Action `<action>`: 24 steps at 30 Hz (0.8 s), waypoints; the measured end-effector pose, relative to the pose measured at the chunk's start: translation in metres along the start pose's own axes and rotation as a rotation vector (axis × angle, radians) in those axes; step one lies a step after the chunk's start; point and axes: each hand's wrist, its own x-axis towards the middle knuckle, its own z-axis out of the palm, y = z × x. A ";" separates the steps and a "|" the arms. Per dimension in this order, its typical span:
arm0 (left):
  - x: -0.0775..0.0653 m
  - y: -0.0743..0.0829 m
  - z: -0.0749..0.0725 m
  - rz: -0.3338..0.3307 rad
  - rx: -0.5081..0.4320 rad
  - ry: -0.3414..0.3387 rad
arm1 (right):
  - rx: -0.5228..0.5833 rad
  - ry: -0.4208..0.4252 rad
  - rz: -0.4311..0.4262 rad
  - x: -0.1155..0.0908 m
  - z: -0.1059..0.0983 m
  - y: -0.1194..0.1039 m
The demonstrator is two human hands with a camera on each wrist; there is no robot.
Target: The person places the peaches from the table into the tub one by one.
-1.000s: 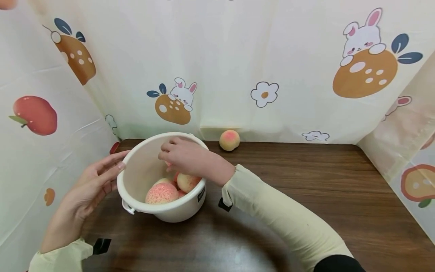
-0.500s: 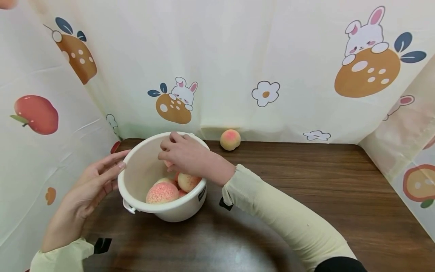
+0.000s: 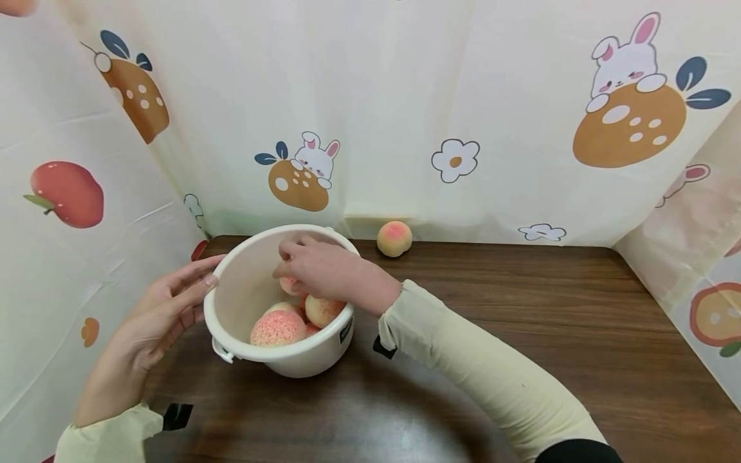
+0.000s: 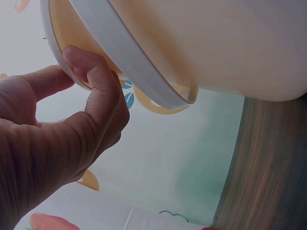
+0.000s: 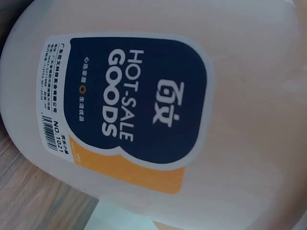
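A white bucket (image 3: 307, 363) stands tilted toward me on the table, with several pink-and-yellow peaches (image 3: 278, 328) inside. My left hand (image 3: 152, 318) pinches its rim on the left side; the left wrist view shows thumb and fingers on either side of the rim (image 4: 67, 64). Reaching in over the right edge, my right hand (image 3: 327, 267) holds a peach (image 3: 289, 285) from above, its fingertips partly hidden. Another peach (image 3: 322, 312) lies beneath that wrist. The right wrist view is filled by the bucket's outer wall and its dark label (image 5: 139, 100).
One more peach (image 3: 394, 239) rests at the back edge of the brown wooden table (image 3: 521, 308), right of the bucket. White printed curtains (image 3: 382, 116) enclose the back and both sides. A small red thing (image 3: 199, 250) shows at the back left corner.
My right hand has dipped slightly inside the bucket, and more of the peach under its fingers shows. The left hand keeps its place on the rim. The whole view has shifted a little.
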 end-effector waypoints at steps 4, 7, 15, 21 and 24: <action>0.000 0.001 0.000 0.006 -0.001 -0.007 | 0.012 -0.004 0.009 -0.001 0.000 0.000; 0.000 0.001 0.000 0.005 0.003 -0.011 | 0.016 0.000 0.005 -0.001 0.000 0.000; -0.001 0.001 0.000 -0.018 0.012 0.003 | 0.012 0.016 -0.011 -0.001 0.002 0.000; 0.000 0.001 0.001 -0.013 0.011 -0.001 | 0.021 0.010 -0.014 -0.001 0.001 0.001; -0.001 0.001 0.000 -0.011 0.012 0.000 | 0.038 0.004 -0.022 0.000 0.001 0.000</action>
